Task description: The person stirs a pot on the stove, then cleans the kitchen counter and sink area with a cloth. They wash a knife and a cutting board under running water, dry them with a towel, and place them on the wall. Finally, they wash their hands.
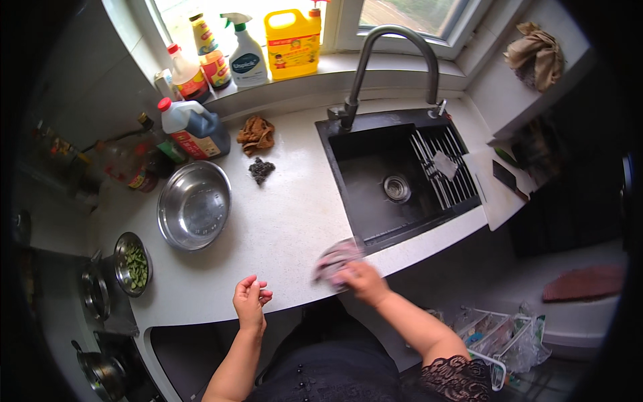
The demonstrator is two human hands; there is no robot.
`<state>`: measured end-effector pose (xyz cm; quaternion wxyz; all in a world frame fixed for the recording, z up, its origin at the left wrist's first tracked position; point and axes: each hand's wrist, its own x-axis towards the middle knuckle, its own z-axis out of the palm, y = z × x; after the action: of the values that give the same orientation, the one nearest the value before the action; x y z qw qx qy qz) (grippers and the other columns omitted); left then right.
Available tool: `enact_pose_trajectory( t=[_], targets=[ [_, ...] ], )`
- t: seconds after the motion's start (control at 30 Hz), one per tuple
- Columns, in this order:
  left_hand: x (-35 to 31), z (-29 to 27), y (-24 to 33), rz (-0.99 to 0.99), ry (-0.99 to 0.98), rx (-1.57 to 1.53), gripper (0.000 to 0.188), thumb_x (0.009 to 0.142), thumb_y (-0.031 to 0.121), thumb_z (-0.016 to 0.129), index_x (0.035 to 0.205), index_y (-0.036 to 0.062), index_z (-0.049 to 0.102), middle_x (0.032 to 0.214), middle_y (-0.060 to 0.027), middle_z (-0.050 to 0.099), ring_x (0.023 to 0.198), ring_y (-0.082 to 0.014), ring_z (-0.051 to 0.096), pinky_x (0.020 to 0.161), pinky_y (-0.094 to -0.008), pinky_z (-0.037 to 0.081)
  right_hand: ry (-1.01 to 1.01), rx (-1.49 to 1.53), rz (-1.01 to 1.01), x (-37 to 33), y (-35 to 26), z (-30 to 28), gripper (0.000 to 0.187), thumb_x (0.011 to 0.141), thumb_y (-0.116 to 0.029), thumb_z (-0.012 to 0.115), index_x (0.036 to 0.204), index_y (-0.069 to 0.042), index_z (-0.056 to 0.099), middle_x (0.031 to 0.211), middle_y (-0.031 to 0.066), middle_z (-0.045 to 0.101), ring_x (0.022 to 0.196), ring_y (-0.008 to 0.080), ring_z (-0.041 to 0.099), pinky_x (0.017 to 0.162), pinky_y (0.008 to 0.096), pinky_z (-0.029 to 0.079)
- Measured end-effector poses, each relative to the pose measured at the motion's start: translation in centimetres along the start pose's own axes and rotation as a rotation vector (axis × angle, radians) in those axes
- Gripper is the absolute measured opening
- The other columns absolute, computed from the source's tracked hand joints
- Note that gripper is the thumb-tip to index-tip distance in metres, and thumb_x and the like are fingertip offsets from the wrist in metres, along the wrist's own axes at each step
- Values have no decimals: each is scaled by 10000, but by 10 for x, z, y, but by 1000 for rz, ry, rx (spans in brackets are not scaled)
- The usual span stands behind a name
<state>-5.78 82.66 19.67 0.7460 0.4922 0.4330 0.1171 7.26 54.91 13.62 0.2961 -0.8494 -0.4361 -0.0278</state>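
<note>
Our right hand (pixel 362 278) presses a blurred pinkish cleaning cloth (pixel 337 258) flat on the white countertop (pixel 288 221), fingers closed over it, just at the near corner of the black sink (pixel 375 177). At nine o'clock from it, our left hand (pixel 250 299) hovers by the counter edge, fingers curled loosely together, holding nothing. Farther off at ten o'clock sits an empty steel bowl (pixel 194 205), with a dark scouring pad (pixel 260 169) beyond.
</note>
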Motion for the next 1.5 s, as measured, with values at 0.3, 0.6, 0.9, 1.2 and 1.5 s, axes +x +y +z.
enact_pose_trajectory(
  t=[0.3,0.6,0.9,1.2,1.5],
  targets=[
    [-7,20,-37,-54,-167,136,188,929,99,530,1094,10,517,898,-90,616,642,-130,608,578,-250,524,302,-242,367,-14,14,-68,269,797,-25,542,1028,-116,645,996,98,626,961,297,584,854,412,472],
    [-18,70,-44,-35,-355,240,177,929,99,528,1077,2,522,889,-101,624,639,-134,611,576,-258,530,167,-306,410,-61,50,-56,379,751,-71,575,1067,-272,630,1041,-21,568,913,229,573,715,375,487],
    [-31,136,-75,-42,-328,325,190,922,120,541,1087,30,520,897,-87,615,660,-138,609,593,-258,529,240,-446,745,-130,227,-160,326,828,-86,553,1107,-238,627,1129,20,588,992,284,560,829,412,470],
    [-78,257,-114,-22,-332,204,185,933,103,538,1096,15,527,905,-110,635,664,-152,626,597,-249,524,483,-333,734,-156,308,-230,379,769,50,555,1109,-110,600,1097,133,518,1057,337,502,924,410,420],
    [-91,287,-119,-88,-242,215,326,921,172,594,1194,10,520,1065,-118,615,834,-156,629,686,-251,519,41,-36,294,-106,191,-155,250,752,-58,576,963,-149,674,969,105,580,895,321,574,742,437,458]
  ],
)
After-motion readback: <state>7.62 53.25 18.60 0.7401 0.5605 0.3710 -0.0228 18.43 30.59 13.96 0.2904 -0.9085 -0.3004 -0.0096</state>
